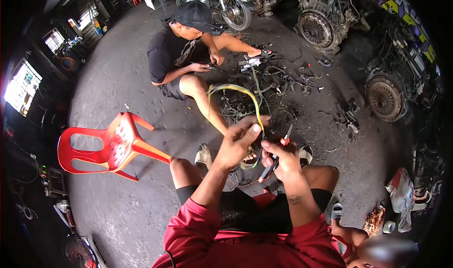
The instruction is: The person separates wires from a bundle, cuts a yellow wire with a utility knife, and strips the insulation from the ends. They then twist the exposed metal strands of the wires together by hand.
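Observation:
My left hand (243, 139) is closed on a wire bundle (258, 108) with a yellow covering, its thumb laid along it. From there the bundle arches up and away toward the left, and its lower part drops between my hands. A utility knife (265, 174) with a red and black handle is gripped in my right hand (287, 160), blade tip pointing up and away from me. The right thumb and fingertips sit right at the bundle, close beside my left fingers. Beyond my hands, a tangle of wires (236, 102) lies on the floor.
A person (174, 55) in a black cap sits on the floor ahead, hands on a dark object. A red plastic chair (113, 143) stands left. Engines (384, 95) and a motorcycle (226, 6) stand farther off. Another person (351, 239) is at lower right, near a plastic bag (401, 195).

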`<state>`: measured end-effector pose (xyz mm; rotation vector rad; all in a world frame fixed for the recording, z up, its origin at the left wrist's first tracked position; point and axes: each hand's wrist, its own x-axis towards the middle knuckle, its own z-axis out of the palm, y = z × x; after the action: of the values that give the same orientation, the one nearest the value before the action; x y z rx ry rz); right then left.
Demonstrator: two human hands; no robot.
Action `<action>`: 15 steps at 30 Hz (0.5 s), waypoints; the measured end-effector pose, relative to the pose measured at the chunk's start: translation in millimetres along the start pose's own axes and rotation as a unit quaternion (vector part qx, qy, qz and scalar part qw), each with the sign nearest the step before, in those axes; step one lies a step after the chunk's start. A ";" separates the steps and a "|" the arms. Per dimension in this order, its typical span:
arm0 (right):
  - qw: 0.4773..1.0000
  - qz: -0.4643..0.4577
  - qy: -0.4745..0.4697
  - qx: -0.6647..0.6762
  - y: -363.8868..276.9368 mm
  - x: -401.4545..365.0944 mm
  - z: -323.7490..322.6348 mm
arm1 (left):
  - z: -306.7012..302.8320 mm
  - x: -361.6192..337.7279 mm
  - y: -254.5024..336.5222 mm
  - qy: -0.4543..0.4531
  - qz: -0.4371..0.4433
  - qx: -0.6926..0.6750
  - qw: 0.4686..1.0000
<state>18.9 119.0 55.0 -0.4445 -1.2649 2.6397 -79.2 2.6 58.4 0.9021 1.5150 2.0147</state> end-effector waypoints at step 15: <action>0.991 0.104 0.030 0.081 -37.1 25.3 -37.5 | 21.8 -58.2 -11.9 0.029 -0.027 0.288 0.957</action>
<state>9.2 176.7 57.0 -0.6548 -1.0280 2.8479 -24.0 -20.3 37.7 0.9992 2.1894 1.5855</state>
